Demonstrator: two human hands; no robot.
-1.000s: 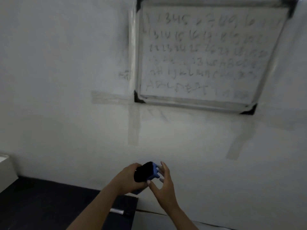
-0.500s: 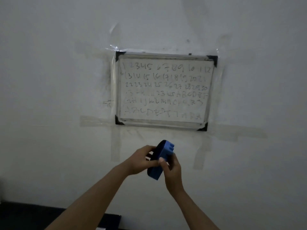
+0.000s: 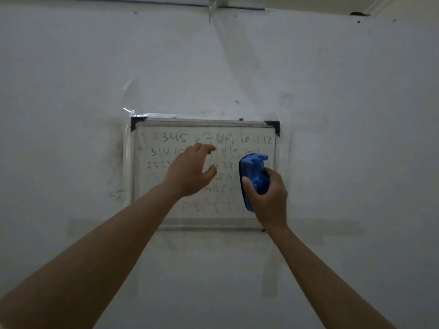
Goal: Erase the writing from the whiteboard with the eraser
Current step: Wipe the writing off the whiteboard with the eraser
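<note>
White wall, whiteboard (image 3: 269, 148) taped dead centre, writing all intact. Your handover is done: blue eraser (image 3: 253, 176) now sits in your right hand (image 3: 268, 195) alone, clamped, over the whiteboard's right side. Left hand (image 3: 190, 170) let go, fingers spread over the whiteboard's middle. No stroke made yet.

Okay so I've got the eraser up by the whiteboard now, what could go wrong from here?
The whiteboard seems held to the wall only by clear tape; hard wiping might shift it or peel the tape. The right hand has its grip on the lower part of the eraser, so it could twist or slip under pressure. The open left hand hovers over the middle rows and may smear ink.
</note>
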